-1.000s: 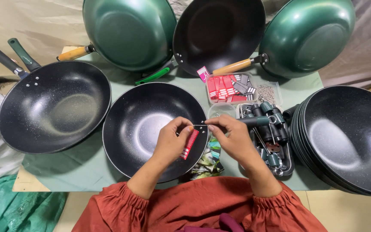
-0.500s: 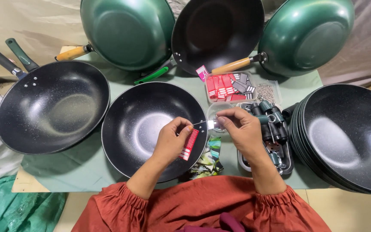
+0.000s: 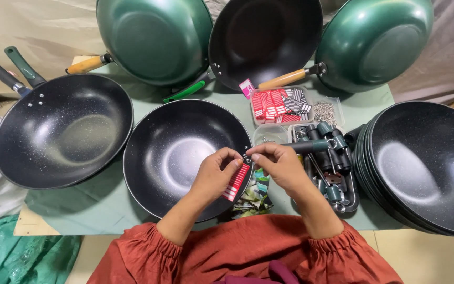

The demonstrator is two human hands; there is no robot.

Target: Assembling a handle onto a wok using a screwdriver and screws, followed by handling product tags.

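A small metal fastener (image 3: 246, 157) is being pinched between both hands at the near-right rim of the black handleless wok (image 3: 185, 158); the left hand (image 3: 217, 176) is also gripping a red striped screwdriver (image 3: 236, 183); the right hand (image 3: 279, 167) is being closed on the fastener; it should be kept aligned with the rim holes.

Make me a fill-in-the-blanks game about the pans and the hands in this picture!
1. The left hand holds a small ____ and white striped tag.
2. Both hands meet over the rim of the ____ pan in the middle.
3. The right hand is next to a tray full of dark ____.
4. The pans leaning at the back are ____ on the outside.

Missing words: red; black; handles; green
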